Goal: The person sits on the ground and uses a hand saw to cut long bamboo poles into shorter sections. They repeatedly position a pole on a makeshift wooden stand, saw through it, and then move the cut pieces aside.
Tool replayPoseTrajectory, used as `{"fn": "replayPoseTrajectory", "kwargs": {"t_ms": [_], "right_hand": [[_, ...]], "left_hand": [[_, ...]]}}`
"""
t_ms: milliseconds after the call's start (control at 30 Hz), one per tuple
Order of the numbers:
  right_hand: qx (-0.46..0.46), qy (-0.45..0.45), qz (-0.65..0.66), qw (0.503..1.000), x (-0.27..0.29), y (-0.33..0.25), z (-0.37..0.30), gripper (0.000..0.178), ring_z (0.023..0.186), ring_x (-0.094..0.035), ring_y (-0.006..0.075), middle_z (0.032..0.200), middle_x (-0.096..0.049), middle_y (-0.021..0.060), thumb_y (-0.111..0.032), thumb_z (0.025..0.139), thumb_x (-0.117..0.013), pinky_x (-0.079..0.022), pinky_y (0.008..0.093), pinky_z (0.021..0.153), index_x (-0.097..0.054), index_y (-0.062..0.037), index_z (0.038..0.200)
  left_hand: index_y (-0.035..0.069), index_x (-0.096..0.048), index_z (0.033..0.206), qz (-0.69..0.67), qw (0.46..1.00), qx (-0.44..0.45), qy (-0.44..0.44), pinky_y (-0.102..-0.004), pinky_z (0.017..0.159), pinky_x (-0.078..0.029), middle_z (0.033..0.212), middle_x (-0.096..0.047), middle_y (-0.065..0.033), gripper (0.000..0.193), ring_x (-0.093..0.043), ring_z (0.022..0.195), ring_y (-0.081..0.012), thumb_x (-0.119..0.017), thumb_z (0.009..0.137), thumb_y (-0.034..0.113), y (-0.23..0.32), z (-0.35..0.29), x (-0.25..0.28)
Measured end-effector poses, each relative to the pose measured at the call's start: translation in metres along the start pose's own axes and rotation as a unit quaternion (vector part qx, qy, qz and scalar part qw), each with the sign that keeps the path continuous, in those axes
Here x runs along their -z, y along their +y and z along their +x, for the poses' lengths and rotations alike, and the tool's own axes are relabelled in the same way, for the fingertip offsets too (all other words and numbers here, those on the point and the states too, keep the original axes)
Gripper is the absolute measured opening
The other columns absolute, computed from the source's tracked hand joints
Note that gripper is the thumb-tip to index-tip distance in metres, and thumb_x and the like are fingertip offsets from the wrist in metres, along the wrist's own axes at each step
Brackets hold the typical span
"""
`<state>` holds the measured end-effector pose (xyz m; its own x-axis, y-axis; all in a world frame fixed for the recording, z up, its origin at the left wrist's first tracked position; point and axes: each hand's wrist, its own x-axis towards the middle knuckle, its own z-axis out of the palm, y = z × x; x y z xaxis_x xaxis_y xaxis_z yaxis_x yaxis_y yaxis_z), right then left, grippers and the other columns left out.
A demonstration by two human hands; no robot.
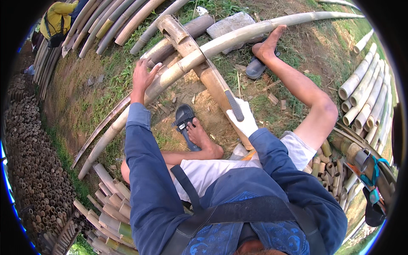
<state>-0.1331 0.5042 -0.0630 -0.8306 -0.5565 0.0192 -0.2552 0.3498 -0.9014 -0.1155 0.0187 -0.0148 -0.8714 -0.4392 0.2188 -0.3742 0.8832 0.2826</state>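
Note:
A long bamboo pole (238, 37) lies slantwise before me, across a wooden block-like support (214, 80). My right hand (244, 119), in a white glove, is closed round the dark ribbed handle of a handsaw (234, 106). Its thin blade runs up to the pole, where the two meet. My bare left hand (144, 78) is at the pole's left part, thumb and fingers apart; its palm side is hidden. A narrow split bamboo strip (102, 126) reaches out below that hand. My bare right foot (267, 46) presses against the pole farther right.
Bamboo poles lie in rows at the far left (112, 25), at the right (361, 93) and at the near left (112, 208). A grey stone block (231, 29) sits behind the pole. Black sandals (185, 117) and wood chips are on the grassy ground. A yellow bag (55, 22) is at upper left.

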Motion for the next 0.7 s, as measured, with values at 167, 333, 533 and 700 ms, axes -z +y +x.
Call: {"fn": "replayPoseTrajectory", "kwargs": {"t_ms": [167, 333, 533, 700], "right_hand": [[0.020, 0.022, 0.012, 0.999, -0.011, -0.001, 0.004, 0.059, 0.122, -0.065, 0.0361, 0.130, -0.066, 0.0194, -0.021, 0.094, -0.086, -0.052, 0.0442, 0.107, -0.061, -0.0021, 0.144], [-0.054, -0.088, 0.082, 0.991, -0.009, -0.022, 0.052, 0.058, 0.121, -0.064, 0.0360, 0.130, -0.065, 0.0201, -0.017, 0.094, -0.085, -0.051, 0.0438, 0.107, -0.061, -0.0018, 0.144], [0.102, 0.004, 0.027, 0.994, -0.045, -0.066, 0.120, 0.059, 0.118, -0.063, 0.0336, 0.127, -0.060, 0.0189, -0.022, 0.099, -0.082, -0.051, 0.0412, 0.104, -0.056, -0.0010, 0.147], [0.113, 0.049, 0.056, 0.991, -0.062, -0.060, 0.120, 0.052, 0.114, -0.070, 0.0302, 0.122, -0.068, 0.0184, -0.010, 0.093, -0.084, -0.056, 0.0393, 0.100, -0.061, 0.0007, 0.138]], "left_hand": [[0.010, -0.062, 0.150, -0.022, 0.985, -0.056, -0.163, -0.0488, 0.105, -0.057, 0.134, -0.074, -0.0216, 0.085, -0.072, 0.122, -0.0407, -0.087, 0.083, 0.056, 0.117, 0.001, -0.022], [0.015, -0.066, 0.141, -0.030, 0.994, -0.036, -0.098, -0.0529, 0.092, -0.059, 0.118, -0.077, -0.0202, 0.073, -0.075, 0.109, -0.0419, -0.090, 0.075, 0.037, 0.110, 0.030, 0.000], [0.020, -0.064, 0.149, -0.011, 0.994, 0.024, -0.106, -0.0510, 0.100, -0.059, 0.127, -0.079, -0.0182, 0.077, -0.075, 0.117, -0.0396, -0.087, 0.077, 0.038, 0.065, 0.089, 0.023], [0.021, -0.064, 0.149, 0.004, 0.989, 0.044, -0.144, -0.0514, 0.102, -0.058, 0.127, -0.079, -0.0190, 0.079, -0.075, 0.118, -0.0404, -0.087, 0.076, 0.040, 0.056, 0.091, 0.013]]}}
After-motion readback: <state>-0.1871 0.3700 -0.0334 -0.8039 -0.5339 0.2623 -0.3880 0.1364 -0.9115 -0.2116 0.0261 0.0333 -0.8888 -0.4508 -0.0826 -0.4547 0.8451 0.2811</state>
